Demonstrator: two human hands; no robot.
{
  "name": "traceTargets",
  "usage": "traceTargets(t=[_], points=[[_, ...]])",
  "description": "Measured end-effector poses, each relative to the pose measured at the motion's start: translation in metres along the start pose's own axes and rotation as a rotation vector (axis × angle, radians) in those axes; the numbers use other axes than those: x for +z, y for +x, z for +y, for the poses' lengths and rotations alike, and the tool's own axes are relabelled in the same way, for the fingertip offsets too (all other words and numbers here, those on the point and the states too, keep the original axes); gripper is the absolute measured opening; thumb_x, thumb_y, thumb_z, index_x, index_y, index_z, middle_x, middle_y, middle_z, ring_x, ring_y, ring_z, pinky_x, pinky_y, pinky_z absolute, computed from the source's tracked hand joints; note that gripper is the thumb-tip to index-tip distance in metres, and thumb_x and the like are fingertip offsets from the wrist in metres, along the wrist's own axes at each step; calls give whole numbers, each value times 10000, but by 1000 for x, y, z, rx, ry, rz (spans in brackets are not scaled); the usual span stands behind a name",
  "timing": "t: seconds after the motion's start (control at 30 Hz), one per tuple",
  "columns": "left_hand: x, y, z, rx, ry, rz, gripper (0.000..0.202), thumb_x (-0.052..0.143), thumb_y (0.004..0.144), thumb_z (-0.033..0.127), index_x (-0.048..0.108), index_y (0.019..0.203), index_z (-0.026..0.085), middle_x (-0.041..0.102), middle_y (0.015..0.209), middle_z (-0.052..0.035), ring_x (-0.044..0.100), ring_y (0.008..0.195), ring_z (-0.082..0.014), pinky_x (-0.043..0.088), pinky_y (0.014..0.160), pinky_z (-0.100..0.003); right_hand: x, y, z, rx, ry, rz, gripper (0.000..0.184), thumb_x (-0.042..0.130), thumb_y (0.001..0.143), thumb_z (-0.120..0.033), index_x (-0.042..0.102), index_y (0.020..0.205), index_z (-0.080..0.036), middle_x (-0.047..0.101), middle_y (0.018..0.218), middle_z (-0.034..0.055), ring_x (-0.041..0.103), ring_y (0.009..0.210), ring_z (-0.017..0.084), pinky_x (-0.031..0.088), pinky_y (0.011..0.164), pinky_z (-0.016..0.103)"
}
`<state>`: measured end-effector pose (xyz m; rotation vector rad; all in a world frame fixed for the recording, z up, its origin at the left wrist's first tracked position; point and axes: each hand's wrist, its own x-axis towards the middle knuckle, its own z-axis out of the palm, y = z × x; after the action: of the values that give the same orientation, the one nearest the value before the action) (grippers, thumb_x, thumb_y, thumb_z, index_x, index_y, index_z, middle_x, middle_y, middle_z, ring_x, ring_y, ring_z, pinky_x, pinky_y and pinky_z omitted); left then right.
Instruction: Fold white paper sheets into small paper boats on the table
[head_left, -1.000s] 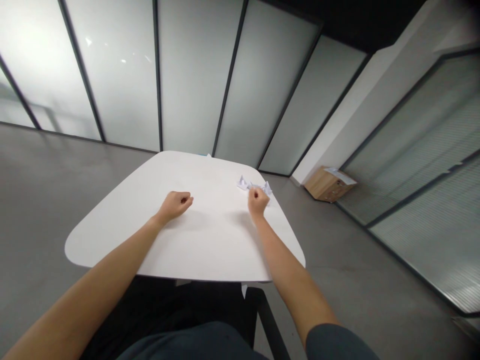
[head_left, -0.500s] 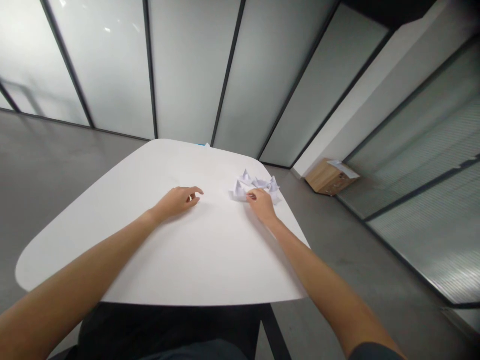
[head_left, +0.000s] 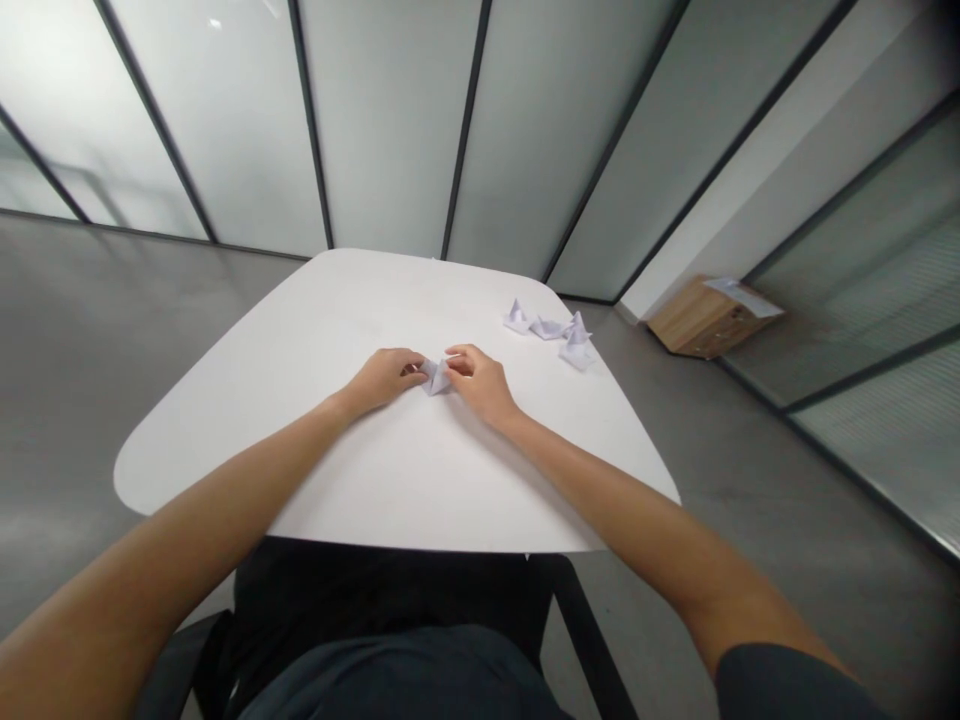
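Holding a paper boat [head_left: 436, 378] between them, the left hand [head_left: 386, 376] and the right hand [head_left: 482, 382] met near the middle of the table [head_left: 300, 440]. The left hand lay knuckles up, its fingers curled in and closed on the boat's left end. The right hand lay palm down, thumb and forefinger pinched together on the boat's right end. The boat was small and white, folded to a raised peak, and it rested on the tabletop in the narrow gap between the two sets of fingertips. Both forearms were bare and reached in from the near edge, slanting towards each other.

Three loose boats [head_left: 547, 328] of the same white paper lay in a close group near the table's far right corner, well apart from the hands. They were close together, though whether they touched could not be told.

The table was white, with rounded corners, and stood on a grey floor [head_left: 90, 330]. Frosted glass panels [head_left: 382, 130] in dark frames closed off the far side and the right side of the room. A cardboard box [head_left: 701, 318], with a sheet of paper on its top, stood on the floor by the wall beyond the table's right corner.
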<state>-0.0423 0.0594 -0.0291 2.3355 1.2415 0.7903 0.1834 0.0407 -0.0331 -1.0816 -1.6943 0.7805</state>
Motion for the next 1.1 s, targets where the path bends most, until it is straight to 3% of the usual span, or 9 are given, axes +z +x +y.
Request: traceTargets(t=[0.13,0.3,0.57,0.63,0.73,0.8,0.9,1.0,1.1], points=[[2,-1,0,-10,-54,15,233,667,872,303,726,1077,210,781,1027,-49,704,886,-210,517,847,-318,-2,-5,8,-20,-119,-32,136,722,848,-260,731,981,-234,790,939,5,733,873,192,597,902,373],[1,4,7,-58,-406,157,425,756,839,330,558,1197,214,735,961,-23,708,824,-164,543,765,-278,1,-3,7,-51,-44,2,111,704,873,-281,722,961,-217,767,924,2,705,853,175,588,889,350],[6,22,34,-150,-645,336,232,759,881,317,644,1022,173,717,924,-31,668,747,-126,574,730,-268,18,21,-4,272,446,57,166,753,839,-290,624,908,-210,699,810,0,667,724,134,578,636,242],[13,21,40,-192,-840,304,251,720,940,359,656,1101,179,743,969,-51,705,845,-145,594,803,-295,19,23,-5,313,513,142,174,733,809,-227,614,936,-218,692,777,-12,648,673,127,534,562,207],[24,13,47,-169,-1010,240,491,786,888,277,614,1345,222,757,1197,-94,722,978,-153,589,894,-311,19,19,-7,425,611,297,313,698,757,-130,585,1028,-239,699,763,-24,650,618,135,529,534,212],[29,7,51,-166,-1045,232,604,808,849,214,605,1417,212,752,1247,-139,726,966,-161,589,918,-333,19,14,-9,445,608,347,349,677,768,-99,576,1067,-247,700,780,-24,666,625,143,550,549,233],[33,4,46,-105,-1078,173,545,686,939,186,624,1481,202,743,1292,-176,733,996,-187,590,971,-384,22,13,-10,454,586,357,318,660,823,-30,592,1061,-229,729,893,33,701,677,145,588,624,293],[31,7,31,-29,-981,175,528,605,951,94,677,1456,230,757,1286,-129,735,1058,-198,598,973,-342,27,15,-11,381,622,346,280,640,857,17,660,1008,-218,754,1080,145,756,812,186,620,745,429],[31,8,23,-21,-782,203,487,612,962,95,705,1416,242,740,1347,-85,724,1146,-166,558,1047,-268,29,7,-14,360,609,300,216,673,867,-42,721,923,-245,747,1185,169,765,856,232,604,810,596]])
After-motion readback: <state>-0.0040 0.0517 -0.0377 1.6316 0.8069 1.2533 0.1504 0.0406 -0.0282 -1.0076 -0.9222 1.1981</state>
